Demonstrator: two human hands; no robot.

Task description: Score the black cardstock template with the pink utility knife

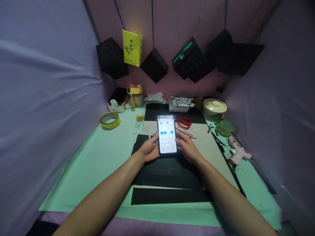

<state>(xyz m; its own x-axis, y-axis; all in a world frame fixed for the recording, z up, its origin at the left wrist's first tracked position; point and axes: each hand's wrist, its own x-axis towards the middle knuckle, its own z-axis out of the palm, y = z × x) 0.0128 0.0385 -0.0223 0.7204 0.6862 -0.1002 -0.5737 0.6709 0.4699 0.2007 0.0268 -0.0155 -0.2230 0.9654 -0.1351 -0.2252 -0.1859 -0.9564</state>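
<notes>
Both my hands hold a smartphone [167, 136] upright above the desk, its lit screen showing rows of round buttons. My left hand [149, 150] wraps the phone's left edge from below, fingers curled. My right hand [186, 146] grips the right edge, thumb beside the screen. Under the phone lie sheets of black paper [169, 173] on a mint green mat [98, 164]. A beige cardboard sheet [209, 147] lies under my right wrist.
Yellow tape roll [110, 120] at left. Red scissors [184, 123] and a pink cutter [187, 132] beyond the phone. Marker box [182, 103], cream lidded bowl [215, 106], green dish [225, 127], pink glue gun [237, 154] at right. Yellow jar [136, 94] at back. Black boxes and a yellow card [132, 48] hang above.
</notes>
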